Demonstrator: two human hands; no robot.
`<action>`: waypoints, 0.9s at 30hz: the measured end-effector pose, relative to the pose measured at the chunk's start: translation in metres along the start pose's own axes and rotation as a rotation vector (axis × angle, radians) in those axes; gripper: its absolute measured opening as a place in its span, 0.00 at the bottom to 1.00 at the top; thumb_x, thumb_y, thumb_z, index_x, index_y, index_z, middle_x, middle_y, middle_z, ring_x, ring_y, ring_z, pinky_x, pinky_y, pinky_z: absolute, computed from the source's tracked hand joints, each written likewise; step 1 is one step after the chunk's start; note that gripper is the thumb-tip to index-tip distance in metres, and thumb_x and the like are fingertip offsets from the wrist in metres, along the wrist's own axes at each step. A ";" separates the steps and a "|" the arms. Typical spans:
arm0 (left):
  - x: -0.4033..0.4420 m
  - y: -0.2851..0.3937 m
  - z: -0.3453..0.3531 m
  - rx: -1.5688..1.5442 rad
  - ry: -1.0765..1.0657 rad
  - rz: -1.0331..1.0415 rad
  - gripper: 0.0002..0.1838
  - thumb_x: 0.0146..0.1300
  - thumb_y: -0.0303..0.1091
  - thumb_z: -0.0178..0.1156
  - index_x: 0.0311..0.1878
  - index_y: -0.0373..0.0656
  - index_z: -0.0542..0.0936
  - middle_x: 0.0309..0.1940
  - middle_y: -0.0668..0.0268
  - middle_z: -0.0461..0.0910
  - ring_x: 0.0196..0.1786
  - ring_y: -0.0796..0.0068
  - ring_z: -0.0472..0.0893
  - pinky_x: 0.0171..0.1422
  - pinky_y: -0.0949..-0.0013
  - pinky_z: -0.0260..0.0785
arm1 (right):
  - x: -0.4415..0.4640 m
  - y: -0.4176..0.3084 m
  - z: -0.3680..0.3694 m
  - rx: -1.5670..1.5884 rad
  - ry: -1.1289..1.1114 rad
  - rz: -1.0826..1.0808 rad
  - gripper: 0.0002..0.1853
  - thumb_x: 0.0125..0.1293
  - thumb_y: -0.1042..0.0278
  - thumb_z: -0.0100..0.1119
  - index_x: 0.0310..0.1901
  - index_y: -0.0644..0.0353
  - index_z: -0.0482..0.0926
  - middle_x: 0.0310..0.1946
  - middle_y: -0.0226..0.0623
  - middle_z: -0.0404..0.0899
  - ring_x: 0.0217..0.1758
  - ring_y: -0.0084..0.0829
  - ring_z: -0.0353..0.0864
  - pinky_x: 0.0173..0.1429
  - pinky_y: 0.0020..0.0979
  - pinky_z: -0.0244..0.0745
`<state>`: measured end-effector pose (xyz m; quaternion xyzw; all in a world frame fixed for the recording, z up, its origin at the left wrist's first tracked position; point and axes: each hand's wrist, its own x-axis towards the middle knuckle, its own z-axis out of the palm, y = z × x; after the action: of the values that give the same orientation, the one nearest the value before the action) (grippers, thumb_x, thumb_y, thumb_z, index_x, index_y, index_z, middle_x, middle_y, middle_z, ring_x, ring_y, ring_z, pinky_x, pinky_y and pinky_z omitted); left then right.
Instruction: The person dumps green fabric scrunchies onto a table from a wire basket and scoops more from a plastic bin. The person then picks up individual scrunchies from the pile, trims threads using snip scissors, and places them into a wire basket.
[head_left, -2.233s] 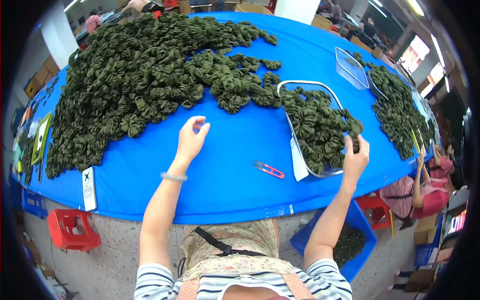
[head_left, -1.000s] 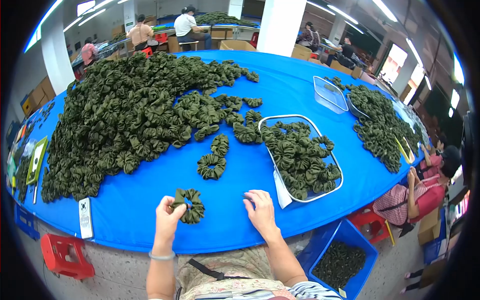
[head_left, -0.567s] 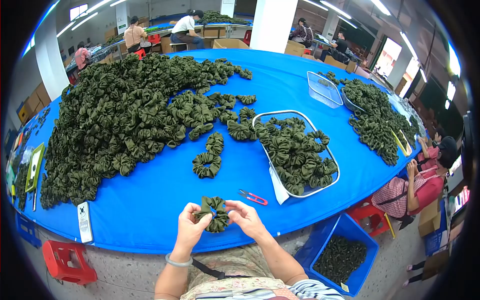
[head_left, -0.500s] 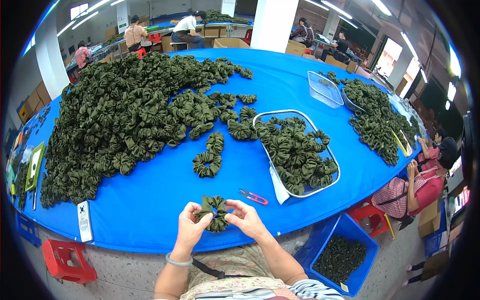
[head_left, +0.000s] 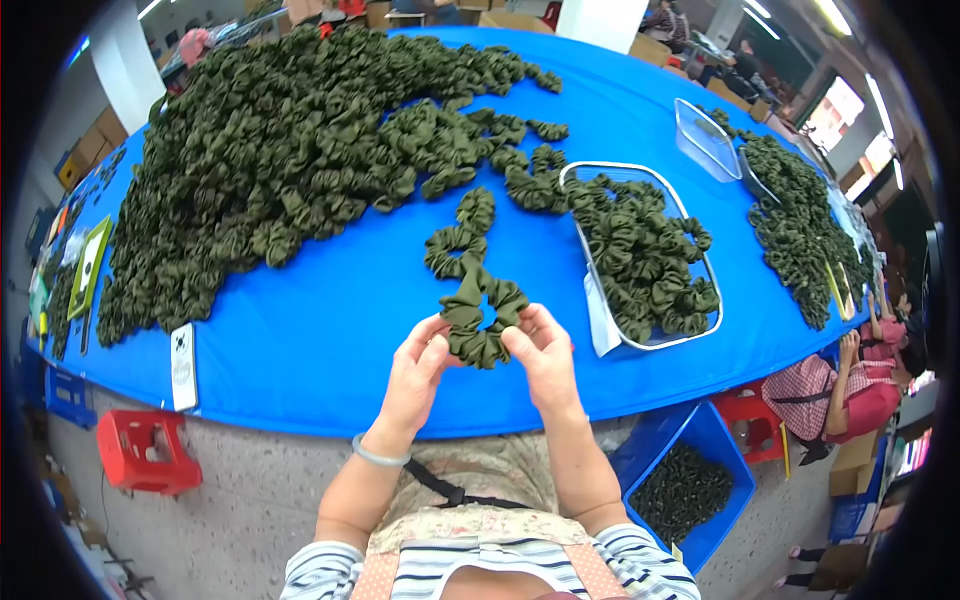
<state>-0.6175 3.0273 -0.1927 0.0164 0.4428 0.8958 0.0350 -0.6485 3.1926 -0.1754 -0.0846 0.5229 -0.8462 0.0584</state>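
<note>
A dark green fabric scrunchie (head_left: 462, 318) is held up between my two hands above the blue table, its centre hole facing me. My left hand (head_left: 416, 368) pinches its left edge, and my right hand (head_left: 543, 362) grips the right edge with the thumb in front. Just beyond it lie two loose scrunchies (head_left: 447, 250), the nearer one partly overlapped in view by the held one. To the right, a wire-rimmed basket (head_left: 620, 165) contains many scrunchies (head_left: 640, 260). A large heap of scrunchies (head_left: 290, 150) covers the table's left and far side. The red-handled snips are almost wholly hidden behind my right hand.
A white phone-like object (head_left: 183, 368) lies at the near left edge. Another green pile (head_left: 800, 220) and a clear basket (head_left: 707, 140) are far right. Below stand a red stool (head_left: 148, 452) and a blue bin (head_left: 735, 500). A person (head_left: 850, 395) sits at right.
The view has tilted down and shifted. My hands have lifted the scrunchie forward, toward the loose ones, and still hold it at both sides. The snips have become covered by my right hand.
</note>
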 end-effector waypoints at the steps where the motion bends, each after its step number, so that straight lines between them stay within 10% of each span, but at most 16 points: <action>1: -0.001 -0.001 0.000 -0.011 -0.021 0.008 0.26 0.65 0.41 0.58 0.61 0.35 0.67 0.54 0.61 0.73 0.55 0.74 0.74 0.56 0.69 0.69 | -0.001 0.000 0.002 -0.007 -0.001 -0.005 0.19 0.60 0.68 0.65 0.49 0.64 0.72 0.42 0.31 0.77 0.44 0.19 0.75 0.50 0.22 0.70; 13: 0.001 0.007 0.012 -0.236 0.125 0.057 0.19 0.65 0.32 0.57 0.56 0.36 0.70 0.50 0.62 0.77 0.51 0.73 0.77 0.57 0.66 0.70 | -0.008 0.004 -0.002 -0.124 -0.035 0.043 0.25 0.66 0.56 0.58 0.55 0.68 0.70 0.41 0.39 0.78 0.32 0.23 0.78 0.39 0.24 0.73; 23: 0.002 0.005 0.000 -0.233 0.143 0.150 0.17 0.66 0.31 0.57 0.56 0.39 0.71 0.49 0.63 0.77 0.51 0.72 0.77 0.56 0.66 0.70 | -0.014 -0.007 0.005 -0.333 -0.085 0.228 0.11 0.59 0.69 0.65 0.38 0.68 0.80 0.27 0.35 0.81 0.29 0.23 0.78 0.34 0.25 0.74; 27: 0.007 0.016 -0.012 -0.423 0.193 0.098 0.16 0.66 0.35 0.56 0.55 0.41 0.72 0.48 0.65 0.77 0.51 0.72 0.76 0.55 0.66 0.69 | -0.028 -0.023 0.014 -0.599 -0.891 0.108 0.18 0.50 0.74 0.70 0.45 0.62 0.81 0.31 0.36 0.82 0.32 0.21 0.80 0.38 0.25 0.74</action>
<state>-0.6263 3.0088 -0.1868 -0.0557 0.2454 0.9666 -0.0483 -0.6186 3.1964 -0.1508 -0.4214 0.6695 -0.5378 0.2914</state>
